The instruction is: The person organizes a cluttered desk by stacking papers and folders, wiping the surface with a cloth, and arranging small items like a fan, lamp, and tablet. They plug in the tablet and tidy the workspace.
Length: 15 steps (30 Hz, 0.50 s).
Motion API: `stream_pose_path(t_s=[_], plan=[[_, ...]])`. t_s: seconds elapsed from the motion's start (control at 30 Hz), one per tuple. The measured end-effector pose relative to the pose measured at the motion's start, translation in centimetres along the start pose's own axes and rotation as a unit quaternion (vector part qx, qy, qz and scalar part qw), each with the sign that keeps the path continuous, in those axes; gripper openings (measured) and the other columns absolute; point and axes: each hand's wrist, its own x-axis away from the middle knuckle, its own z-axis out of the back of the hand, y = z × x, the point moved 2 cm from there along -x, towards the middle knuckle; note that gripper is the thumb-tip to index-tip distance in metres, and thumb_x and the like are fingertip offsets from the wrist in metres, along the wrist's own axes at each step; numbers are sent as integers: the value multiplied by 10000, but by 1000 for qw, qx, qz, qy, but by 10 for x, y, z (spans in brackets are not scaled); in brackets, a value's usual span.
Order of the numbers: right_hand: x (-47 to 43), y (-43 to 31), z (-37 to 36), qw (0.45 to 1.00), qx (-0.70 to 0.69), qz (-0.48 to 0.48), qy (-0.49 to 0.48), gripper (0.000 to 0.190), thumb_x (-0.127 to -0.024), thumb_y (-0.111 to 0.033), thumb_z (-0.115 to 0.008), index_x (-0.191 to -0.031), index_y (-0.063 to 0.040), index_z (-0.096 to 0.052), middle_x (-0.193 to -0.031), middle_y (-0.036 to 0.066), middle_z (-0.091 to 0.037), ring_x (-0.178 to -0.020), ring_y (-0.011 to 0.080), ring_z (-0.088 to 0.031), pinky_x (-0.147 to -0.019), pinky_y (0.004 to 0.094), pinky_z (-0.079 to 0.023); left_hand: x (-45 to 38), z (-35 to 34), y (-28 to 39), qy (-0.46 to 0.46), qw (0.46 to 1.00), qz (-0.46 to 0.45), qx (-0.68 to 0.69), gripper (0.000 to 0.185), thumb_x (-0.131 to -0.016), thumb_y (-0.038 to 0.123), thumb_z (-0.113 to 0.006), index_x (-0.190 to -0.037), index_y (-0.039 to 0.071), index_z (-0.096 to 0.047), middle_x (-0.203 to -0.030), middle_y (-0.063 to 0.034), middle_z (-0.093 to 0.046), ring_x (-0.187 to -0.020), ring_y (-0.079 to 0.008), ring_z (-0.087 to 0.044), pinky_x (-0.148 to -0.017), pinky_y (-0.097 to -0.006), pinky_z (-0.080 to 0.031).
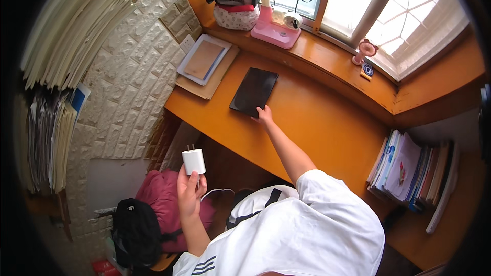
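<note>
My left hand (189, 189) holds up a white USB wall charger (194, 161) between thumb and fingers, its two metal prongs pointing upward. A white cable (216, 190) trails from that hand toward my lap. On the wooden desk (307, 122) lies a flat black device (254, 90) that looks like a tablet. My right hand (264, 115) grips the tablet's near right corner, thumb on top; the fingers beneath are mostly hidden.
Papers on a cardboard folder (207, 90) lie left of the tablet. A pink desk lamp (277, 35), pouches (236, 5) and a small pink fan (366, 48) stand on the sill. Books (412, 172) stand at right; a black backpack (136, 230) sits lower left.
</note>
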Motion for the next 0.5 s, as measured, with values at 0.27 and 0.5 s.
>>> stream_pose_path(t_s=[0.27,0.5], plan=[[19,-31,-20,957,280,-58,50,523,-895,-255,-630,-1278,76,-500,-1226,190,-612,-1139,306,-591,-935,387,-496,-67,-15,-2,-61,997,33,-15,383,-1001,148,-499,-1350,21,-403,-860,-80,-586,-428,-25,-294,-413,-173,-274],[154,-90,-101,939,111,132,-299,442,-949,-241,-624,-1266,54,-535,-1155,163,-645,-1067,231,-641,-962,339,-479,-152,-14,0,-106,985,-9,-135,517,-965,28,-522,-1449,21,-341,-1037,-59,-601,-740,-22,-522,-565,-146,-386]])
